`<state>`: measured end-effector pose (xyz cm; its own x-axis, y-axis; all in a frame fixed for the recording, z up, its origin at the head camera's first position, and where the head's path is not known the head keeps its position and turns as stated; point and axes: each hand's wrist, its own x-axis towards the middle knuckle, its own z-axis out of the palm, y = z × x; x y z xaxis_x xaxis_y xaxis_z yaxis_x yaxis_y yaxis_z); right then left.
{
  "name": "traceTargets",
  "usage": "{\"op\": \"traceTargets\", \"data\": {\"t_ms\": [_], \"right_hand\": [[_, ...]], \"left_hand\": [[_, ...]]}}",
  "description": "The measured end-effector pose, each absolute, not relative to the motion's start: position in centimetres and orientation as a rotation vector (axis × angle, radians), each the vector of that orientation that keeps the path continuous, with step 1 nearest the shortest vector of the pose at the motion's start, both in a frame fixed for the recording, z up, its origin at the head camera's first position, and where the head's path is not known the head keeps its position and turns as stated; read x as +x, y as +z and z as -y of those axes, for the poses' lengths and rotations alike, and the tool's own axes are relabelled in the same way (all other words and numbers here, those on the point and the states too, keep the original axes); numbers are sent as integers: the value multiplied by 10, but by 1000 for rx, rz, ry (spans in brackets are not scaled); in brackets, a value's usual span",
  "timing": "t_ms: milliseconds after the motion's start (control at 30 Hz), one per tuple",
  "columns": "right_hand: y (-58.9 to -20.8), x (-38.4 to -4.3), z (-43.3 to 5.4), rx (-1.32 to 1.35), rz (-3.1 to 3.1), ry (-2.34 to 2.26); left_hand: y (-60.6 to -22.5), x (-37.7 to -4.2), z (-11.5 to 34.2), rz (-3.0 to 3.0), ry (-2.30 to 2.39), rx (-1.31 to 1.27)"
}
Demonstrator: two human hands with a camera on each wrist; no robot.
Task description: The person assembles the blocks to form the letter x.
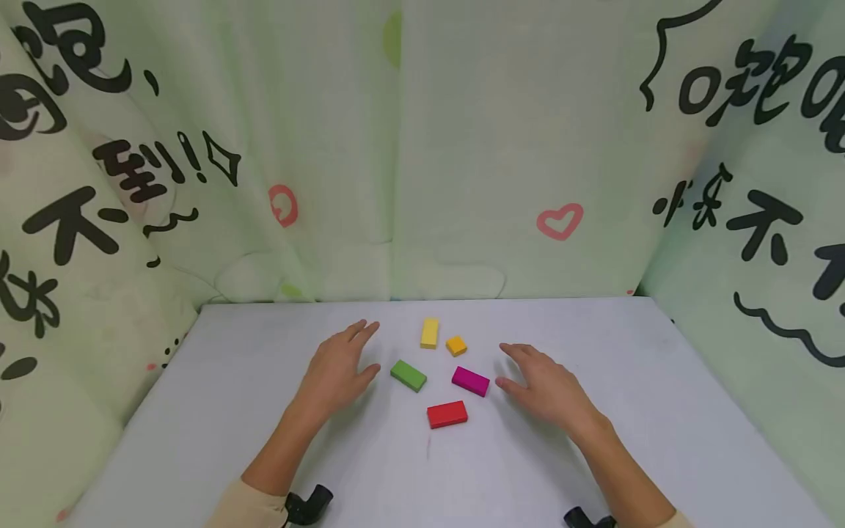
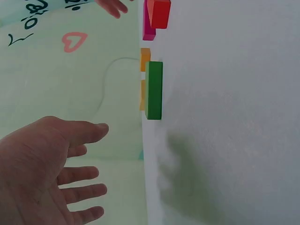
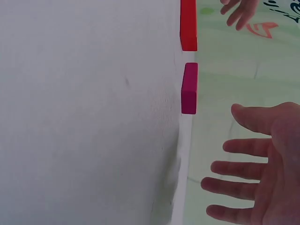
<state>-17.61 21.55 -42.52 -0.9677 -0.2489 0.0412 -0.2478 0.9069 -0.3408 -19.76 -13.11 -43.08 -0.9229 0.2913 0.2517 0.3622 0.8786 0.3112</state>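
Five small coloured blocks lie apart on a white table. My left hand (image 1: 338, 374) hovers left of the green block (image 1: 408, 375), its fingers spread and holding nothing. On the other side, my right hand (image 1: 546, 385) is raised just right of the magenta block (image 1: 471, 381), also with extended fingers and nothing in them. Nearest to me is the red block (image 1: 447, 414). Farther back, the yellow block (image 1: 430, 333) lies beside the smaller orange block (image 1: 456, 346). Both wrist views show the hands apart from the blocks, their shadows falling on the tabletop.
The white table (image 1: 370, 477) ends at a pale green curtain (image 1: 462, 147) with black lettering and pink hearts. More curtain hangs along the left and right sides. Black wrist mounts (image 1: 309, 506) show near both sleeves.
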Motion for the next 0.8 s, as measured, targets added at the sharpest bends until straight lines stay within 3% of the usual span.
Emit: {"op": "traceTargets", "data": {"t_ms": [800], "right_hand": [[-428, -177, -212, -443, -3055, -628]], "left_hand": [[-434, -258, 79, 2960, -1064, -643]]}}
